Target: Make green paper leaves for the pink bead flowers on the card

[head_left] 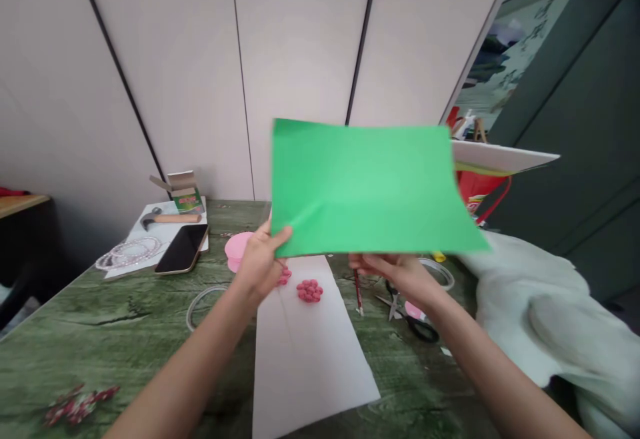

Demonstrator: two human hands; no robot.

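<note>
Holding a rectangular green sheet (373, 189) upright above a green wood-grain bench (145, 332), a person grips its lower-left corner in the left hand (260, 262), thumb pressed on the front face, the fingers behind largely hidden. The right hand (400, 272) is at the lower edge, near the middle, its fingers bent and partly masked by the sheet; whether they pinch it, the view cannot tell. The long axis runs from nine to three o'clock, across both forearms, and the blurred right end extends beyond the right hand, which is the nearer one to that free corner.

Nearest on the bench, with the clock centred on a pink petalled cluster (310, 291), a red-and-white beaded piece (80, 404) lies at eight o'clock. A long white sheet (313, 359) bears the cluster and stretches to six, while black-handled scissors (423, 329) sit toward four. Farther off, at ten, are a dark-screened phone (181, 249) and, beyond it, a wooden-handled hammer (175, 218), backed by an open green-and-white cardboard box (187, 200) near the pale panelled wall (200, 79).
</note>
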